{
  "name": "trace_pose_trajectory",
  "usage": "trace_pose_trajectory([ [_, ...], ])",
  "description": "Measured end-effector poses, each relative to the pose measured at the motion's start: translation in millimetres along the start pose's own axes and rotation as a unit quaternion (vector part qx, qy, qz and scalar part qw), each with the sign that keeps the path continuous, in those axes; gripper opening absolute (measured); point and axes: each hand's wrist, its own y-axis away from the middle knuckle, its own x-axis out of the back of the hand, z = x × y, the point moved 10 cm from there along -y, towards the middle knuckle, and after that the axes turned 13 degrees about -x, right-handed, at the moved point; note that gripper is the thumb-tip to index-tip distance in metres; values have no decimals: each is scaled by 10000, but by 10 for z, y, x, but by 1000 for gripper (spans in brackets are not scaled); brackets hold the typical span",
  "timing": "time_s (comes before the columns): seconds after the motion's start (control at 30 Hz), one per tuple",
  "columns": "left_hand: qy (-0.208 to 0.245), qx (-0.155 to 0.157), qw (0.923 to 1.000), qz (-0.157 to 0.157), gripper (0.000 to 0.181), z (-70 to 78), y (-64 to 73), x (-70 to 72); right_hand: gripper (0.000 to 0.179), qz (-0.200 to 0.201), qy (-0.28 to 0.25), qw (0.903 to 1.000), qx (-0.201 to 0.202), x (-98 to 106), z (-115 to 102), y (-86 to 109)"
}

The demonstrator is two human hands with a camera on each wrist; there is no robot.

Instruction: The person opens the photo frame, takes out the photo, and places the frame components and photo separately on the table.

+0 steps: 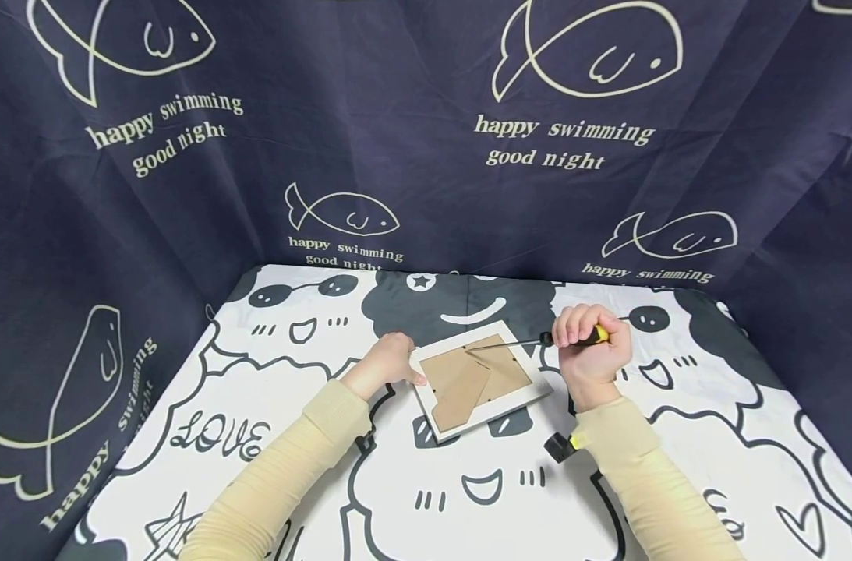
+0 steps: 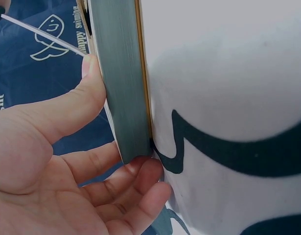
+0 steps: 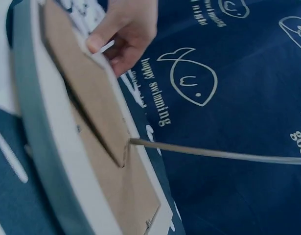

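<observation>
Photo frame (image 1: 499,406) sits back side up over the printed cloth (image 1: 510,522); whether it lies fully flat, I cannot tell. At the frame's left side, the left hand (image 1: 394,360) pinches the rim, thumb over the back and fingers bent around the edge. Because the hold is on that one side only, a hard shove from the opposite side could swivel the frame or twist it loose. The thumb is also roughly in line with the tool, so a skid leftward might jab it.

Inside the rim, the brown backing board (image 1: 510,374) carries a stand (image 1: 461,389) that slants from near the frame's far edge toward its near left corner; levering against the stand's top could crease or tear the board. By the frame's far inner edge is a small dark tab (image 1: 465,347), and the tip of the screwdriver (image 1: 546,339) comes in close to it; contact is unclear. Too much force there may snap the tab or gouge the white rim.

Off the frame's right side, the right hand (image 1: 594,351) grips the handle, fingers wrapped around it, well apart from the tip, so a small wrist turn could swing the tip off target.
</observation>
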Motion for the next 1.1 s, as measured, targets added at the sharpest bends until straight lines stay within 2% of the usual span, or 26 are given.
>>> trace_pose_trajectory([
  [0.13,14,-11,10000,-19,63,9,9,2,27,-314,332,9988,153,-82,5,33],
  [0.37,33,-12,10000,-39,63,9,-1,0,26,-694,487,9963,169,-149,-9,116],
  [0.53,24,-70,10000,-62,64,16,-11,-8,25,-1222,828,9884,350,-296,-21,233],
  [0.67,70,-167,9998,-93,66,10,-29,-30,25,-1912,1329,9706,606,-470,-12,356],
  [0.77,206,-342,9991,-175,68,15,-51,-59,24,-2447,1806,9506,629,-590,28,454],
  [0.87,384,-664,9964,-351,71,30,-93,-103,21,-2859,2238,9304,509,-686,77,543],
  [0.97,489,-1075,9913,-586,73,55,-135,-147,19,-3072,2548,9156,490,-748,105,610],
  [1.1,470,-1439,9851,-819,75,63,-156,-179,24,-3110,2711,9081,718,-790,115,664],
])
